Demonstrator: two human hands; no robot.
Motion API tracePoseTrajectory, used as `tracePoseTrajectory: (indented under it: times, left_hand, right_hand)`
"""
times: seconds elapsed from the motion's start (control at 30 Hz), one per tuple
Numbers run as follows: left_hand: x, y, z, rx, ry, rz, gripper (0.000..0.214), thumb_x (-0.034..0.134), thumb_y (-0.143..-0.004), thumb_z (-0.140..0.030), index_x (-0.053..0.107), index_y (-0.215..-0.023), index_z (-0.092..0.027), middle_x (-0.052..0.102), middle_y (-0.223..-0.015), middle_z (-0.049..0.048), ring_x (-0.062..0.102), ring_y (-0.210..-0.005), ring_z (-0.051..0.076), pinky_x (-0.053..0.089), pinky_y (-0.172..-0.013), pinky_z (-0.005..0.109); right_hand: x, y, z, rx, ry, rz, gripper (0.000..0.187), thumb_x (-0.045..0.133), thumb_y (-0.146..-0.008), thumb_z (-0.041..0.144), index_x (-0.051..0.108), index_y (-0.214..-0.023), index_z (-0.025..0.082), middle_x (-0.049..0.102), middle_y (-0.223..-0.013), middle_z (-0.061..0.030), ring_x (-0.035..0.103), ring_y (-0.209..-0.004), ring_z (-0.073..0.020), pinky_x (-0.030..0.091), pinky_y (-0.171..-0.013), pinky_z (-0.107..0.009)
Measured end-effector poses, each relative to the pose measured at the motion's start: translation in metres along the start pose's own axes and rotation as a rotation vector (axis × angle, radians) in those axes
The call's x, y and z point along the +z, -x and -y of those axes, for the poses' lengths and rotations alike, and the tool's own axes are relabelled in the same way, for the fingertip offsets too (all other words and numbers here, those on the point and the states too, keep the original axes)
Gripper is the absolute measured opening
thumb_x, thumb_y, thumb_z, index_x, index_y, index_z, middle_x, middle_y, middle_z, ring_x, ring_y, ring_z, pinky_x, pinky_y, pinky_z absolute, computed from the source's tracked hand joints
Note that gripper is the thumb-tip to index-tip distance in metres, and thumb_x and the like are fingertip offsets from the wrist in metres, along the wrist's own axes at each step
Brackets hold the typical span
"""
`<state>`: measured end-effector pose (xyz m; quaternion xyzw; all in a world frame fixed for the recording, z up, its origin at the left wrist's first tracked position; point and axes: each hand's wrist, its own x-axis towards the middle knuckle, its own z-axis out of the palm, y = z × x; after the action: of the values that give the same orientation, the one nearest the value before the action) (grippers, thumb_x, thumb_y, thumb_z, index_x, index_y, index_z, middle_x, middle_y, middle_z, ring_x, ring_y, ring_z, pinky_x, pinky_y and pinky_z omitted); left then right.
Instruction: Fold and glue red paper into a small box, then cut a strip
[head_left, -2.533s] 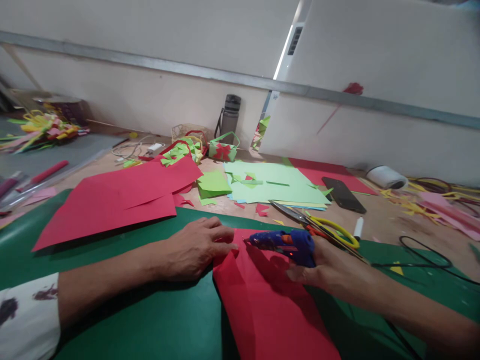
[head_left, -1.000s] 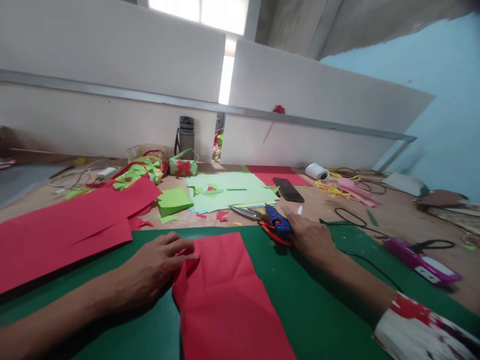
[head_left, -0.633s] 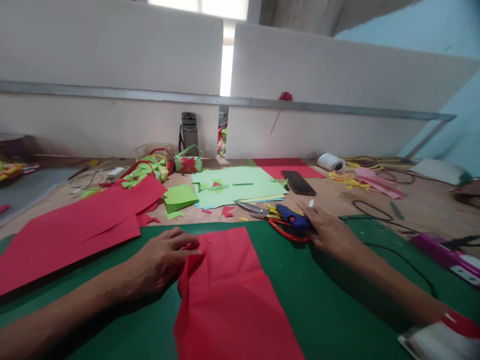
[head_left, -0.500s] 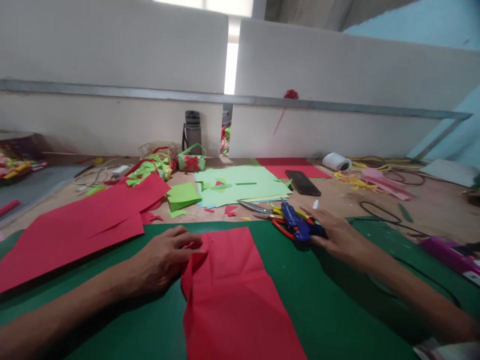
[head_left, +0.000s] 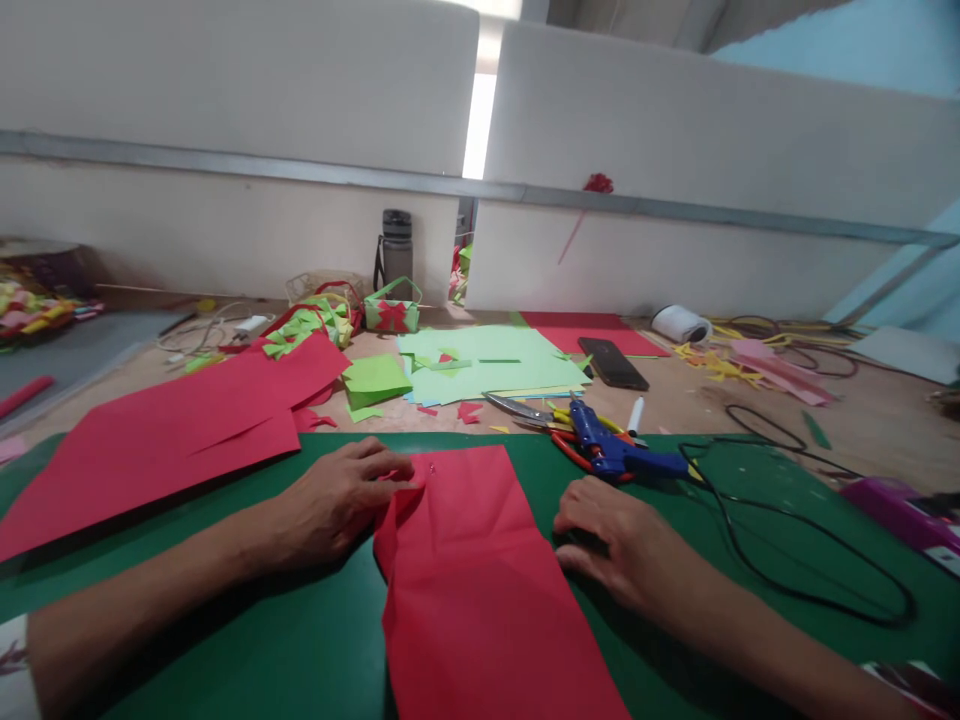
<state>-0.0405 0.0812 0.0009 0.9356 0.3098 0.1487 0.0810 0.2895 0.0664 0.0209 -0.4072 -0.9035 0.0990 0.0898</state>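
Note:
A folded, creased sheet of red paper (head_left: 495, 590) lies in front of me on the green mat, with a small glossy spot near its top left. My left hand (head_left: 349, 500) is closed on the paper's folded upper left edge, thumb and fingers pinching it. My right hand (head_left: 611, 540) rests beside the paper's right edge, fingers curled and thumb apart, with nothing visible in it. Just beyond it, a blue glue gun (head_left: 600, 440) lies against red-and-yellow-handled scissors (head_left: 525, 410), its black cord looping to the right.
Red sheets (head_left: 172, 425) lie on the left. Light green sheets (head_left: 487, 355), a phone (head_left: 613, 362) and a white roll (head_left: 681, 325) sit farther back. A small green paper basket (head_left: 391, 315) stands before a bottle (head_left: 397, 255). A purple power strip (head_left: 892, 505) is at right.
My right hand has let go of the glue gun, which now lies on the mat, and has moved back towards the red paper. My left hand keeps its grip on the paper.

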Motion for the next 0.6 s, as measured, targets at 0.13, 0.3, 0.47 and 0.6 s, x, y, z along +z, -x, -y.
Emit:
tracePoseTrajectory:
  times: [0.13,0.3,0.47,0.6]
  left_hand:
    - [-0.001,0.000,-0.001,-0.017,0.006,-0.002,0.041,0.038,-0.088,-0.007,0.055,-0.121,-0.023,0.057,-0.122,0.0095,0.050,-0.098,0.025,0.042,-0.081,0.037]
    - [-0.025,-0.007,-0.015,-0.114,0.058,0.088,0.041,0.036,-0.094,-0.017,0.042,-0.134,-0.019,0.061,-0.113,0.0111,0.056,-0.095,0.023,0.044,-0.078,0.032]
    - [-0.058,-0.031,-0.039,-0.104,0.014,0.335,0.045,0.021,-0.101,-0.038,0.043,-0.137,-0.024,0.062,-0.121,0.0075,0.058,-0.102,0.024,0.041,-0.082,0.031]
    - [-0.067,-0.055,-0.049,-0.089,0.018,0.416,0.045,0.022,-0.100,-0.036,0.053,-0.131,-0.024,0.070,-0.086,0.0058,0.062,-0.075,0.020,0.037,-0.060,0.025]
  right_hand:
    - [0.001,-0.003,0.006,-0.031,-0.268,-0.053,0.017,0.049,-0.089,0.019,0.059,-0.074,0.019,0.058,-0.079,-0.0025,0.054,-0.078,-0.0159,0.043,-0.070,-0.028]
    - [0.003,-0.005,0.010,0.178,-0.442,-0.090,0.011,0.050,-0.087,0.022,0.056,-0.077,0.020,0.062,-0.080,-0.0005,0.058,-0.074,-0.0148,0.045,-0.068,-0.026]
    - [0.008,-0.005,0.010,0.173,-0.581,-0.068,0.016,0.051,-0.087,0.020,0.061,-0.100,0.021,0.067,-0.096,-0.0032,0.062,-0.091,-0.0170,0.047,-0.081,-0.029]
    - [0.008,-0.004,0.009,0.097,-0.584,-0.063,0.023,0.050,-0.088,0.019,0.065,-0.105,0.023,0.067,-0.097,-0.0036,0.061,-0.091,-0.0166,0.047,-0.082,-0.029]
